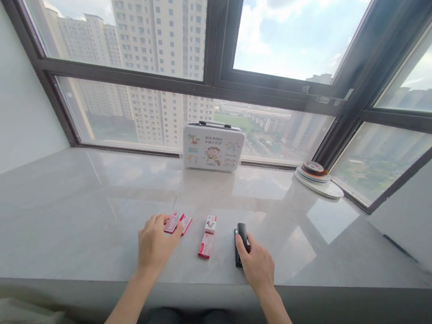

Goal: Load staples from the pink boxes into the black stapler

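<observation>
On the left of the marble sill, my left hand [158, 242] has its fingers around small red-and-white boxes [173, 222], which look like staple boxes and lie side by side. To the right, my right hand [256, 260] is wrapped round a black stapler [242, 235] that rests on the surface. Between my hands lie a white box with a dark printed picture [210, 223] and, just below it, a red-and-white box [205, 245]. My fingers partly cover the boxes at the left and the stapler's right side.
A white case with cartoon prints and a handle [211, 156] stands against the window. In the far right corner sits a stack of round plates or discs [315, 178]. The front edge of the marble sill [77, 249] runs just before my knees.
</observation>
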Demonstrator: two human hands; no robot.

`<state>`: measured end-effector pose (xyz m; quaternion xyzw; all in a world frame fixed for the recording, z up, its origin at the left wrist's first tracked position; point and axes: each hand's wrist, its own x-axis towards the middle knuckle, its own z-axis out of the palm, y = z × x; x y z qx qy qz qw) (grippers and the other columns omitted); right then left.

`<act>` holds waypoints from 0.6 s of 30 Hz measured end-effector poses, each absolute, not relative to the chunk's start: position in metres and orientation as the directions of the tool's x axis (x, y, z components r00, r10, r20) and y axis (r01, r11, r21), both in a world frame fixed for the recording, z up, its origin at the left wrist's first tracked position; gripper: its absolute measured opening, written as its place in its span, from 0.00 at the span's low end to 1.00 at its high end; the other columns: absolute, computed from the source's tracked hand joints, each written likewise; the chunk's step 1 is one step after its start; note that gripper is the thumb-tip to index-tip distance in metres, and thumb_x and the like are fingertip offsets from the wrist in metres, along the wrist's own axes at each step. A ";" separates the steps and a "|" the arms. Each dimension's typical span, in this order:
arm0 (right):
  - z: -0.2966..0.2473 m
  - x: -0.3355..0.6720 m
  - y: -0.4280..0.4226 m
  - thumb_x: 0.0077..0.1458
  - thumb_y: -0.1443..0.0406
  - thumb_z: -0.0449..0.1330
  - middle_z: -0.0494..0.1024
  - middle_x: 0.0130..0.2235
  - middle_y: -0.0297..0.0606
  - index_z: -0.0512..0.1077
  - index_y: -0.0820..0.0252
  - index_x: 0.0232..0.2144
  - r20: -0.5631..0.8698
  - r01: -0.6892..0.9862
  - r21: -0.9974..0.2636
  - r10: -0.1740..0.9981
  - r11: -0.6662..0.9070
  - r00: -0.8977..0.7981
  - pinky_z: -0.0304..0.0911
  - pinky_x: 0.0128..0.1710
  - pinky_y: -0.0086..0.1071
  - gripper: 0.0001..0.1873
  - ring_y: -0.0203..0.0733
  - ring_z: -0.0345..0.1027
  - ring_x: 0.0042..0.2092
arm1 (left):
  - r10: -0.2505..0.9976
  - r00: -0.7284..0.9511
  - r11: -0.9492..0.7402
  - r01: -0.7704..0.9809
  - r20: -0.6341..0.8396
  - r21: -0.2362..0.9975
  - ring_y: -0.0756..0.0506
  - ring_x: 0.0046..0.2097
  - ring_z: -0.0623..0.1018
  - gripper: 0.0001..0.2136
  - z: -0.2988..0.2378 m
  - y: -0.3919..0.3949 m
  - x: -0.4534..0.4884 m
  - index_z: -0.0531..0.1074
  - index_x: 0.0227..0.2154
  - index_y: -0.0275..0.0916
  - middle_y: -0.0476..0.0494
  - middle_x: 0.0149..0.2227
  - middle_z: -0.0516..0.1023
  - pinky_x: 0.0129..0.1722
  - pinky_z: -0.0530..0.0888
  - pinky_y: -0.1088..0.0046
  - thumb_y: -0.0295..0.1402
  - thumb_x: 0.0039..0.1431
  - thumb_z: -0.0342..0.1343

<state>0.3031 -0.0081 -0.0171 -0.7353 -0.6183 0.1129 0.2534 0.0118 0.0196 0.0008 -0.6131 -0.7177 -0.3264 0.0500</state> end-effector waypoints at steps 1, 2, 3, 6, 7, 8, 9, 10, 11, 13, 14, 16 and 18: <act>-0.018 0.303 -0.008 0.70 0.41 0.44 0.83 0.38 0.38 0.75 0.45 0.55 0.145 0.850 -0.514 0.966 -0.111 0.214 0.59 0.37 0.36 0.29 0.54 0.77 0.42 | 0.842 -0.246 0.041 0.917 0.480 0.398 0.37 0.50 0.75 0.12 0.000 0.012 0.005 0.74 0.44 0.43 0.41 0.47 0.77 0.49 0.68 0.61 0.44 0.65 0.55; -0.018 0.303 -0.007 0.70 0.40 0.44 0.84 0.39 0.38 0.75 0.45 0.55 0.143 0.849 -0.515 0.966 -0.115 0.217 0.59 0.38 0.36 0.29 0.54 0.78 0.43 | 0.848 -0.243 0.051 0.922 0.470 0.383 0.37 0.49 0.75 0.12 -0.002 0.004 -0.003 0.74 0.43 0.43 0.42 0.46 0.77 0.48 0.68 0.61 0.44 0.65 0.55; -0.019 0.303 -0.007 0.70 0.40 0.44 0.84 0.39 0.38 0.74 0.45 0.56 0.141 0.849 -0.515 0.965 -0.119 0.221 0.59 0.38 0.36 0.30 0.55 0.78 0.43 | 0.865 -0.234 0.064 0.929 0.444 0.365 0.37 0.49 0.75 0.11 -0.004 -0.003 -0.010 0.74 0.42 0.44 0.42 0.45 0.78 0.47 0.68 0.60 0.44 0.63 0.57; -0.021 0.304 -0.006 0.70 0.40 0.45 0.84 0.40 0.39 0.74 0.45 0.57 0.139 0.845 -0.520 0.964 -0.124 0.227 0.60 0.39 0.37 0.30 0.56 0.78 0.45 | 0.905 -0.218 0.100 0.944 0.365 0.315 0.35 0.49 0.74 0.11 -0.008 -0.019 -0.020 0.75 0.42 0.45 0.41 0.45 0.77 0.47 0.68 0.59 0.43 0.60 0.59; -0.022 0.304 -0.006 0.70 0.40 0.45 0.84 0.40 0.38 0.73 0.45 0.57 0.136 0.842 -0.526 0.965 -0.123 0.226 0.60 0.39 0.37 0.30 0.56 0.78 0.45 | 0.901 -0.217 0.101 0.947 0.376 0.306 0.34 0.50 0.73 0.13 -0.008 -0.023 -0.018 0.75 0.44 0.45 0.40 0.46 0.77 0.48 0.68 0.58 0.43 0.60 0.60; -0.022 0.304 -0.006 0.70 0.40 0.46 0.84 0.40 0.38 0.73 0.45 0.58 0.133 0.837 -0.533 0.965 -0.122 0.225 0.60 0.39 0.37 0.29 0.56 0.78 0.45 | 0.891 -0.209 0.086 0.949 0.403 0.302 0.33 0.52 0.72 0.14 -0.007 -0.026 -0.012 0.75 0.47 0.45 0.39 0.48 0.76 0.50 0.68 0.57 0.43 0.61 0.59; -0.022 0.304 -0.006 0.69 0.40 0.46 0.84 0.41 0.38 0.73 0.45 0.58 0.129 0.832 -0.542 0.967 -0.119 0.222 0.60 0.39 0.37 0.29 0.55 0.78 0.45 | 0.882 -0.183 0.049 0.952 0.435 0.302 0.34 0.53 0.72 0.15 -0.004 -0.029 -0.003 0.74 0.50 0.45 0.39 0.50 0.75 0.51 0.67 0.56 0.43 0.62 0.58; -0.023 0.305 -0.006 0.69 0.40 0.47 0.84 0.41 0.38 0.72 0.45 0.59 0.126 0.827 -0.551 0.967 -0.117 0.220 0.60 0.39 0.36 0.30 0.55 0.78 0.46 | 0.875 -0.141 -0.007 0.953 0.462 0.304 0.34 0.53 0.71 0.16 -0.002 -0.031 0.010 0.74 0.52 0.45 0.39 0.51 0.74 0.53 0.67 0.55 0.42 0.64 0.57; -0.023 0.305 -0.006 0.69 0.40 0.48 0.84 0.41 0.37 0.72 0.45 0.59 0.126 0.821 -0.559 0.967 -0.114 0.221 0.60 0.39 0.36 0.30 0.54 0.78 0.46 | 0.879 -0.074 -0.086 0.947 0.471 0.309 0.35 0.54 0.71 0.15 0.000 -0.032 0.024 0.74 0.53 0.46 0.39 0.51 0.73 0.54 0.67 0.56 0.41 0.66 0.56; -0.022 0.304 -0.007 0.69 0.40 0.49 0.84 0.40 0.37 0.72 0.45 0.60 0.135 0.811 -0.574 0.965 -0.109 0.225 0.60 0.40 0.36 0.29 0.54 0.78 0.46 | 0.890 0.066 -0.233 0.917 0.452 0.324 0.37 0.54 0.71 0.15 0.003 -0.032 0.054 0.73 0.54 0.47 0.40 0.52 0.72 0.55 0.67 0.57 0.41 0.67 0.55; -0.022 0.304 -0.007 0.69 0.40 0.50 0.84 0.40 0.36 0.71 0.46 0.60 0.140 0.807 -0.581 0.964 -0.106 0.228 0.60 0.40 0.36 0.29 0.53 0.78 0.46 | 0.892 0.102 -0.270 0.902 0.440 0.337 0.37 0.54 0.71 0.16 0.004 -0.030 0.067 0.73 0.56 0.48 0.40 0.52 0.71 0.55 0.67 0.58 0.42 0.67 0.55; -0.022 0.302 -0.008 0.68 0.41 0.51 0.84 0.38 0.35 0.69 0.47 0.62 0.151 0.795 -0.597 0.960 -0.102 0.237 0.60 0.39 0.35 0.29 0.53 0.79 0.44 | 0.904 0.127 -0.286 0.889 0.409 0.356 0.37 0.55 0.71 0.19 0.002 -0.022 0.088 0.71 0.59 0.48 0.40 0.52 0.70 0.55 0.68 0.58 0.44 0.67 0.55; -0.022 0.302 -0.009 0.68 0.42 0.53 0.82 0.35 0.34 0.65 0.49 0.65 0.158 0.780 -0.618 0.956 -0.100 0.248 0.60 0.38 0.35 0.32 0.51 0.78 0.42 | 0.919 0.117 -0.260 0.896 0.376 0.359 0.36 0.55 0.71 0.23 -0.003 -0.011 0.099 0.68 0.62 0.48 0.39 0.52 0.69 0.54 0.68 0.58 0.45 0.66 0.56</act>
